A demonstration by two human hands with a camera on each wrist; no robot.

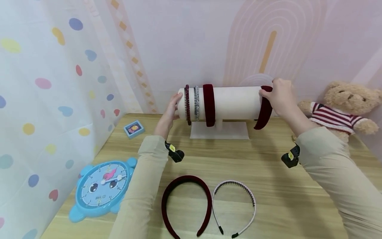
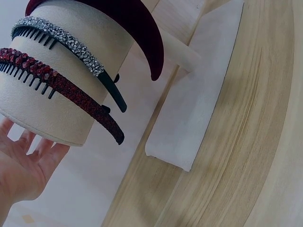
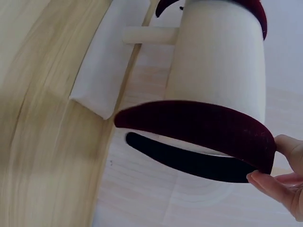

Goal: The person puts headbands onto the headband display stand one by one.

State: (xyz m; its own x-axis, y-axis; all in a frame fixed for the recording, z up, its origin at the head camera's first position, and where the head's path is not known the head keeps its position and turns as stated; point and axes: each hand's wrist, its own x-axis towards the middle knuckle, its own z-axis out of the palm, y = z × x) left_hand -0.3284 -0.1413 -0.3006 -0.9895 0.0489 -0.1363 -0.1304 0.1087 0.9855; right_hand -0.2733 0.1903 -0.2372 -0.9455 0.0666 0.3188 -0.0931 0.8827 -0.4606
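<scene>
At the roll [image 1: 235,103], right hand [image 1: 282,96] pinches maroon headband [image 1: 264,113] — clock [image 1: 102,187] bears "12".

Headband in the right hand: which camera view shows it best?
The right wrist view: the dark red headband is close, both ends visible. The head view shows it smaller, partly covered by the right hand; the left wrist view misses it.
</scene>
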